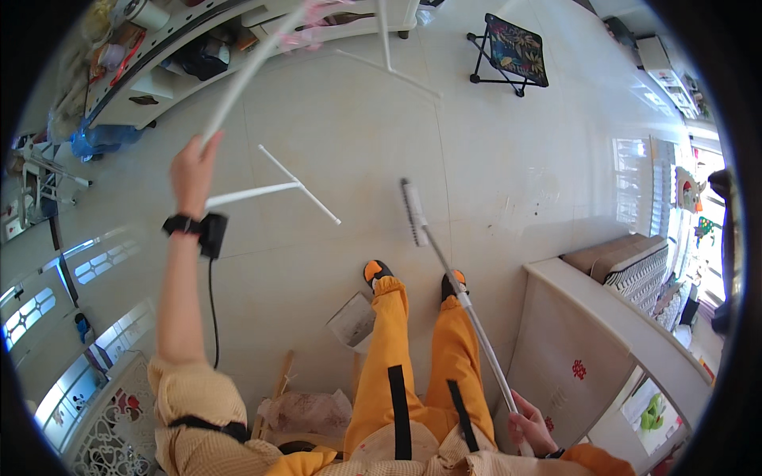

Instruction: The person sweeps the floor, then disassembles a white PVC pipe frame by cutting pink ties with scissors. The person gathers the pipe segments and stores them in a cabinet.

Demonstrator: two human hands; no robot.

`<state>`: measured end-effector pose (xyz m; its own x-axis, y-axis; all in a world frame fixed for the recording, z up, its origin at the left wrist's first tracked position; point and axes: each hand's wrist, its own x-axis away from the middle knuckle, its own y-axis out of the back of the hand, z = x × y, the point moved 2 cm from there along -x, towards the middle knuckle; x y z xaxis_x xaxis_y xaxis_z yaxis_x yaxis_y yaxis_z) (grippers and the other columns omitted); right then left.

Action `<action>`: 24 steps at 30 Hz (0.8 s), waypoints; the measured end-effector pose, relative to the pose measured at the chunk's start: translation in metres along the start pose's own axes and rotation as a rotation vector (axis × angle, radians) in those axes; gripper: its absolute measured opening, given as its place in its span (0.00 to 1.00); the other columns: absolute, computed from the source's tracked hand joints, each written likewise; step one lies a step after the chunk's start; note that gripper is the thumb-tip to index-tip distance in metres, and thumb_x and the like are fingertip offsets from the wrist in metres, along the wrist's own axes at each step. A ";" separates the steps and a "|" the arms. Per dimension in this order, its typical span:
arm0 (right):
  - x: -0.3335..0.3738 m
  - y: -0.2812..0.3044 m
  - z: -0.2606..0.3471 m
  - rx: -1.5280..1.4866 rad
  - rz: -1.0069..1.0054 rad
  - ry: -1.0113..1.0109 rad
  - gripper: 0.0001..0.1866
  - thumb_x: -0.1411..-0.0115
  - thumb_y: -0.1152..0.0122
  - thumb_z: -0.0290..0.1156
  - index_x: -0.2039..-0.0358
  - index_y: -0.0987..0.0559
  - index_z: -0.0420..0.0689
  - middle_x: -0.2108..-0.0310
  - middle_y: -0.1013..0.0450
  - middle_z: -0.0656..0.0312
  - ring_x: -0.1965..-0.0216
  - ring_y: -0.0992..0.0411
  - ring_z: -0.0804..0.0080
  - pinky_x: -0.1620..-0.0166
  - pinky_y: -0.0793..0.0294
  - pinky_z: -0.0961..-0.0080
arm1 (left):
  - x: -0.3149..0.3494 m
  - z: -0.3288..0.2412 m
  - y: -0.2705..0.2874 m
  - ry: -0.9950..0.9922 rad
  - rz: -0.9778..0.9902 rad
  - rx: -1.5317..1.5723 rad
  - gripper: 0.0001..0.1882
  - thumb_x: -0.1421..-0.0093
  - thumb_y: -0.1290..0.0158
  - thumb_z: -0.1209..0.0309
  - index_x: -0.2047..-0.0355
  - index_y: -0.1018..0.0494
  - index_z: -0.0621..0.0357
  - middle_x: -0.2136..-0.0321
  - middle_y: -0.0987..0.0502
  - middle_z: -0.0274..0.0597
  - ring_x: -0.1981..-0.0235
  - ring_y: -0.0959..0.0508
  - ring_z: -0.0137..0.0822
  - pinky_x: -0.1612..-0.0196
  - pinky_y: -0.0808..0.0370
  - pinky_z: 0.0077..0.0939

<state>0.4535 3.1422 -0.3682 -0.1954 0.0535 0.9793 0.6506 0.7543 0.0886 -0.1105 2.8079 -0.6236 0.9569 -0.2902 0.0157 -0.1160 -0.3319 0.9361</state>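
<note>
My left hand (193,173) is raised at the far left, its fingers wrapped round a bar of a white metal rack (255,73). The rack's two T-shaped feet are on or close to the floor, and something pink hangs from its upper part. Low at the right, my right hand (532,427) grips the grey pole of a long-handled floor brush (413,213). The brush head, with dark bristles along one side, is at the floor ahead of my feet. A black wrist device with a cable sits on my left wrist.
A white cabinet (173,55) with cluttered shelves runs along the far left, a blue plastic bottle (107,140) beside it. A folding stool (514,51) with a patterned seat stands far right. Near my left foot is a whitish bin (352,320). A white partition (567,341) rises at right.
</note>
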 end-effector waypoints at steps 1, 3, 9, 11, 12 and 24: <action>0.003 -0.008 0.005 0.086 0.011 -0.028 0.32 0.39 0.55 0.21 0.36 0.49 0.53 0.81 0.40 0.67 0.85 0.44 0.84 0.82 0.41 0.86 | 0.008 0.009 0.030 0.026 -0.041 -0.009 0.24 0.41 0.51 0.53 0.80 0.34 0.63 0.87 0.35 0.49 0.85 0.41 0.44 0.80 0.40 0.34; -0.003 -0.027 0.016 0.309 0.138 0.014 0.31 0.40 0.54 0.21 0.37 0.48 0.51 0.82 0.39 0.68 0.85 0.41 0.84 0.82 0.39 0.86 | 0.036 0.028 0.094 0.154 -0.081 0.141 0.21 0.40 0.51 0.54 0.75 0.29 0.62 0.87 0.42 0.37 0.83 0.42 0.27 0.79 0.42 0.27; -0.110 -0.140 0.013 0.595 0.582 0.111 0.28 0.39 0.53 0.26 0.38 0.44 0.50 0.86 0.41 0.71 0.87 0.41 0.84 0.82 0.39 0.87 | 0.131 0.048 0.274 0.573 -0.288 0.273 0.12 0.37 0.53 0.61 0.71 0.29 0.56 0.82 0.42 0.21 0.82 0.44 0.15 0.81 0.50 0.13; -0.163 -0.213 0.004 0.624 0.673 0.154 0.25 0.41 0.53 0.26 0.42 0.38 0.49 0.87 0.38 0.70 0.87 0.39 0.82 0.83 0.38 0.85 | 0.162 0.044 0.309 0.561 -0.345 0.266 0.12 0.36 0.54 0.61 0.69 0.29 0.55 0.82 0.43 0.20 0.81 0.45 0.14 0.81 0.51 0.12; -0.187 -0.248 0.004 0.686 0.697 0.267 0.18 0.43 0.51 0.27 0.50 0.31 0.45 0.86 0.36 0.69 0.86 0.37 0.81 0.82 0.37 0.83 | 0.175 0.044 0.322 0.585 -0.372 0.239 0.12 0.37 0.54 0.61 0.68 0.29 0.55 0.82 0.43 0.21 0.81 0.45 0.14 0.81 0.51 0.12; -0.167 -0.067 0.062 -0.162 0.413 0.158 0.23 0.38 0.51 0.32 0.42 0.37 0.51 0.76 0.35 0.68 0.84 0.41 0.86 0.82 0.39 0.90 | 0.270 0.084 0.367 0.641 -0.331 -0.039 0.22 0.38 0.53 0.56 0.64 0.27 0.67 0.79 0.36 0.27 0.76 0.38 0.22 0.71 0.39 0.17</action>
<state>0.3965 3.1234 -0.5485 0.2094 0.2180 0.9532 0.7590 0.5783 -0.2991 0.0834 2.5325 -0.3054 0.9096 0.4078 -0.0790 0.2050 -0.2752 0.9393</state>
